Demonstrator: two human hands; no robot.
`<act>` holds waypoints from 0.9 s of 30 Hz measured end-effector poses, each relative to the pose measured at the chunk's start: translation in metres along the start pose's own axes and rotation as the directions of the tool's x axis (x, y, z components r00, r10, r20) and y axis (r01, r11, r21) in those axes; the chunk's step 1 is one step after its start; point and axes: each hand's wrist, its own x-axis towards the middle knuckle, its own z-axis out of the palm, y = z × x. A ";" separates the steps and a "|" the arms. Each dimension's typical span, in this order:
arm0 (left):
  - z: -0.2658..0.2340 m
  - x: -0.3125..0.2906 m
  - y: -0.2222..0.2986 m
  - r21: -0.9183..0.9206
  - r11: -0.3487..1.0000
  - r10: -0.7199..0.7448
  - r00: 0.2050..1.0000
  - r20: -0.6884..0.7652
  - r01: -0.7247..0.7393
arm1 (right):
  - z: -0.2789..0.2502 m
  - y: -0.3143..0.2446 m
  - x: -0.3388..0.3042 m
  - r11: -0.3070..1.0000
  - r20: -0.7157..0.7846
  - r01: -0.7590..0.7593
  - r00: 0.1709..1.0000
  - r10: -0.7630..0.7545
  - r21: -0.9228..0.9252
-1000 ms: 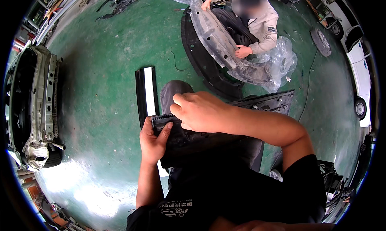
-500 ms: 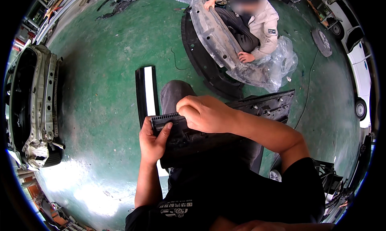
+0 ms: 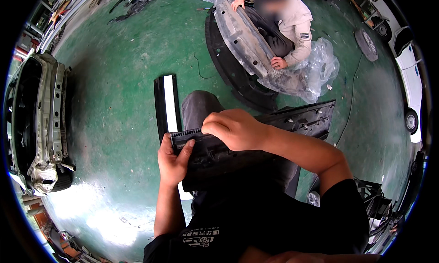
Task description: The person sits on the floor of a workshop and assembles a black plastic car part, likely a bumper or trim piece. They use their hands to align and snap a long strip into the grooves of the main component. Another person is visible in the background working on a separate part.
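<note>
- The person wears a black shirt (image 3: 279, 222), plain over most of its surface;
- its sleeves are short and loose, the right sleeve (image 3: 345, 210) stopping near the elbow;
- a white print (image 3: 200, 238) marks the chest, with lettering beside a small line-drawn vehicle;
- the trousers (image 3: 199, 106) are dark grey, rounded over the knee;
- the left hand (image 3: 173, 164), right hand (image 3: 240, 131) and both forearms are bare.

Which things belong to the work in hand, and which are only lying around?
Work in hand:
panel, held by the left hand
right hand, curled at the panel's upper edge

Seemingly just lying about:
wheel
plastic sheet
strip, though possibly related
</note>
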 end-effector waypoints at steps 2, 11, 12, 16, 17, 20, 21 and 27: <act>0.002 0.000 0.002 -0.016 1.000 0.010 1.000 -0.001 -0.010 | -0.003 -0.005 0.007 0.997 0.085 -0.061 0.994 0.064 -0.037; 0.007 -0.001 0.005 -0.018 1.000 0.014 1.000 0.023 -0.013 | -0.027 -0.026 0.023 0.963 0.328 -0.266 0.906 0.268 -0.051; 0.007 -0.001 0.003 -0.008 1.000 0.015 1.000 0.024 -0.015 | -0.030 -0.027 0.023 0.959 0.346 -0.279 0.896 0.278 -0.047; 0.007 -0.003 -0.002 0.014 1.000 0.023 0.999 0.026 -0.023 | -0.033 -0.020 0.014 0.974 0.347 -0.224 0.911 0.222 -0.034; 0.007 -0.004 -0.004 0.014 1.000 0.022 0.999 0.024 -0.022 | -0.033 -0.019 0.009 0.969 0.338 -0.245 0.911 0.236 -0.017; 0.006 -0.005 -0.007 -0.037 0.999 0.004 1.000 0.017 -0.003 | -0.032 -0.018 0.002 0.952 0.317 -0.304 0.907 0.276 0.041; 0.005 -0.005 -0.008 -0.035 0.999 0.003 1.000 0.018 -0.002 | -0.033 -0.018 0.002 0.946 0.311 -0.318 0.907 0.285 0.062; 0.005 -0.002 -0.006 0.010 1.000 0.025 0.999 0.022 -0.025 | -0.024 -0.012 0.008 0.970 0.068 -0.139 0.989 0.128 0.197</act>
